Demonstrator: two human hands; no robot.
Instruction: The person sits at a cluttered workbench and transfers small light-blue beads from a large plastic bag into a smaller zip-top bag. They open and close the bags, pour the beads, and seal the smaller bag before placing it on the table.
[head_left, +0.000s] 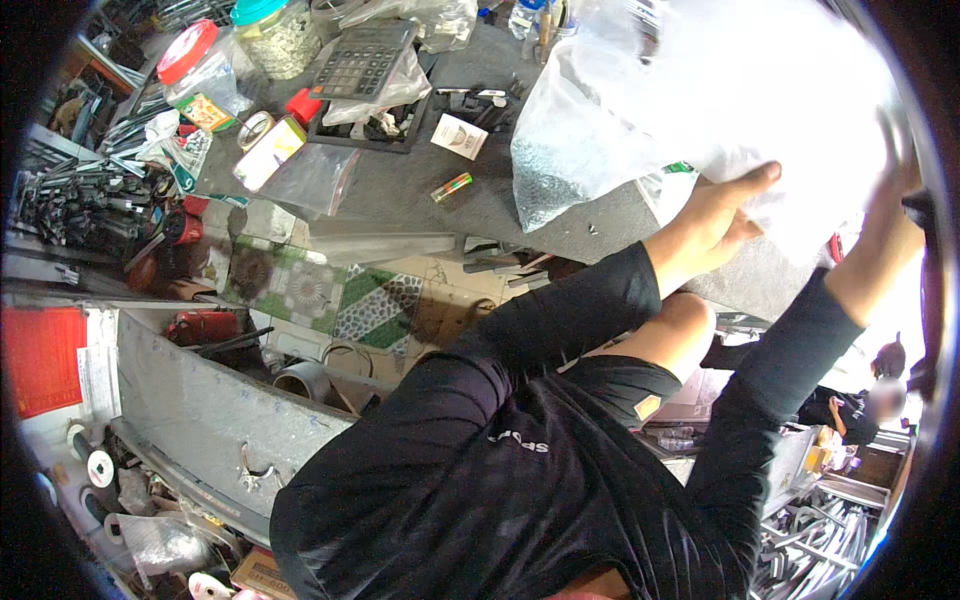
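Note:
A large white translucent plastic bag (760,90) fills the upper right, its far part washed out by glare. My left hand (710,225) is closed on the bag's near edge, with the thumb showing along the plastic. At the bag's right side is my right hand (890,225), blurred and partly lost in the glare, so its fingers cannot be made out. A clear bag of small grey metal pieces, like screws (550,185), rests on the grey table (400,190) just left of the white plastic.
On the table lie a lighter (452,187), a small white box (460,136), a calculator (362,62), a red-lidded jar (190,55) and a turquoise-lidded jar (275,40). A grey bench with pliers (257,470) stands at left. Another person (850,412) is far right.

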